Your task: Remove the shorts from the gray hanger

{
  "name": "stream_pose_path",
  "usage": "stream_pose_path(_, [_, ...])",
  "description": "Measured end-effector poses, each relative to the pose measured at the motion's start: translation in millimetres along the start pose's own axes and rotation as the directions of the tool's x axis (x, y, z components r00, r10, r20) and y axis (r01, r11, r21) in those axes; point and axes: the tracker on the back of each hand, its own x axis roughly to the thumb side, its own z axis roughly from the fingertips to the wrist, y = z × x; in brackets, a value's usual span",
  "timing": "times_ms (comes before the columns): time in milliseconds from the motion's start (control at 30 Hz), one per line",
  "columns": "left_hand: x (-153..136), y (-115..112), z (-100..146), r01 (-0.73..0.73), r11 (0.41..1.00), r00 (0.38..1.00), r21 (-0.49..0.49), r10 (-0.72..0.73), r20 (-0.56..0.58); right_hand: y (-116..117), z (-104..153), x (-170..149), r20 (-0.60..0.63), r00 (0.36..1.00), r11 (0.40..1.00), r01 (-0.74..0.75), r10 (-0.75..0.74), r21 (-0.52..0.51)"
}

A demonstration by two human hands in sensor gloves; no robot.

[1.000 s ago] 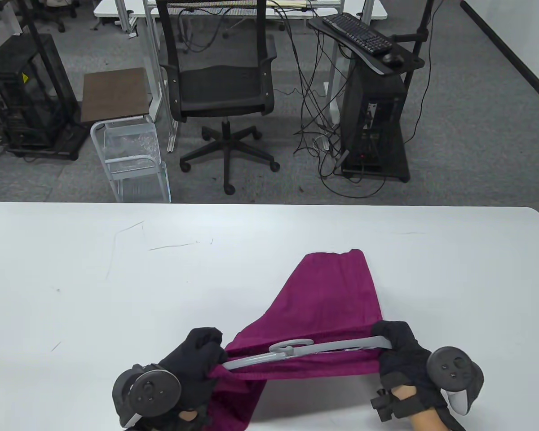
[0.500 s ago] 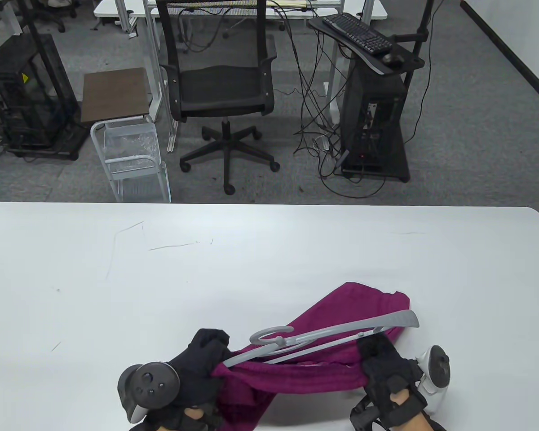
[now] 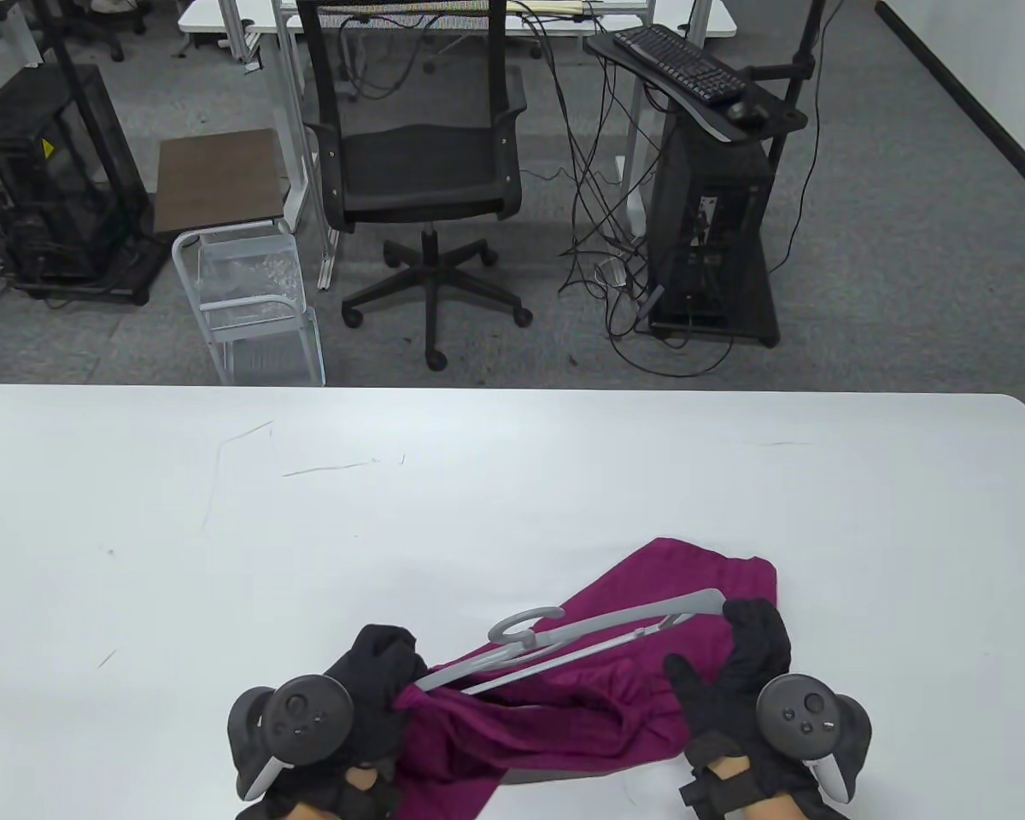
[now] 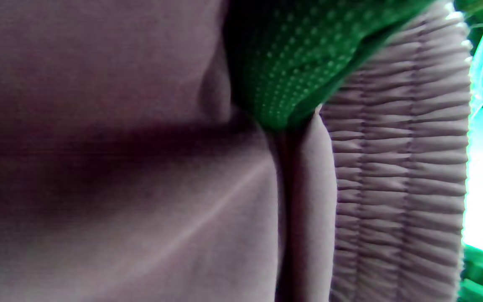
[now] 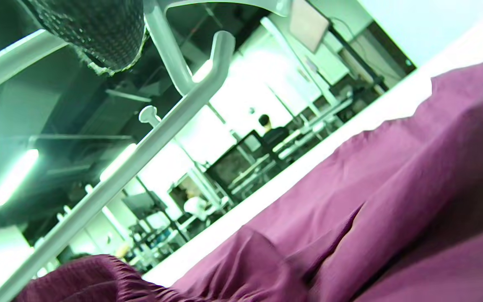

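The magenta shorts [image 3: 615,709] lie bunched near the table's front edge. The gray hanger [image 3: 581,636] slants above them, its right end bare and raised. The left end is hidden in my left hand [image 3: 397,675], which grips it together with the shorts' waistband. In the left wrist view a gloved finger [image 4: 292,63] presses into the fabric beside the elastic waistband [image 4: 401,167]. My right hand [image 3: 722,649] touches the hanger's right end with its fingers, thumb spread over the shorts. The right wrist view shows the hanger's bars [image 5: 141,155] above the shorts [image 5: 371,209].
The white table [image 3: 307,530] stretches bare to the left and back. Behind its far edge stand an office chair [image 3: 418,171], a small stool [image 3: 218,179] and a computer cart [image 3: 717,196].
The right hand pulled the shorts off the hanger's right end, then let go of the fabric and moved up to that end. The shorts bunched toward the front. The left hand stayed put.
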Motion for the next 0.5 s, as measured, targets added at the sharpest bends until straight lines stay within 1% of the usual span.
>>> stream_pose_path(33, [0.4,-1.4,-0.5,-0.001,1.0,1.0,-0.022,0.001,0.009,1.8,-0.9,1.5,0.041,0.998,0.998,-0.041,0.039,0.039])
stream_pose_path(133, [1.4,-5.0,-1.5,0.0,0.998,0.999,-0.069,0.002,0.035,7.6,-2.7,6.9,0.122,0.984,0.989,-0.139,0.133,0.041])
stream_pose_path(167, [0.7,-5.5,-1.4,0.007,0.997,1.0,-0.072,-0.005,0.03,8.3,-3.1,7.2,0.124,0.981,0.987,-0.153,0.146,0.043])
stream_pose_path(200, [-0.5,-5.8,-1.6,0.009,0.997,0.999,-0.077,-0.006,0.033,8.2,-3.5,7.6,0.125,0.982,0.989,-0.145,0.139,0.037])
stream_pose_path(233, [-2.5,-7.4,-3.6,0.011,0.993,1.0,-0.114,-0.008,0.023,6.4,-4.6,7.4,0.121,0.985,0.992,-0.125,0.122,0.015])
stream_pose_path(267, [-5.3,-8.8,-4.9,0.026,0.982,1.0,-0.187,-0.026,0.0,5.1,-5.4,6.0,0.128,0.986,0.994,-0.108,0.108,-0.01])
stream_pose_path(300, [-7.4,-9.0,-5.2,0.019,0.975,1.0,-0.219,-0.021,-0.008,4.3,-5.6,5.7,0.135,0.984,0.994,-0.113,0.113,-0.012])
stream_pose_path(367, [-11.5,-7.1,-6.1,-0.02,0.976,1.0,-0.217,0.017,-0.018,1.2,-5.5,4.2,0.127,0.98,0.988,-0.148,0.151,-0.04])
stream_pose_path(433, [-15.6,-0.9,-6.6,-0.072,0.975,0.997,-0.21,0.071,-0.011,-3.2,-5.0,0.9,0.11,0.986,0.991,-0.119,0.125,-0.059])
stream_pose_path(500, [-20.5,5.4,-6.0,-0.076,0.968,0.997,-0.238,0.076,-0.007,-8.6,-4.0,-2.5,0.093,0.99,0.991,-0.098,0.107,-0.093])
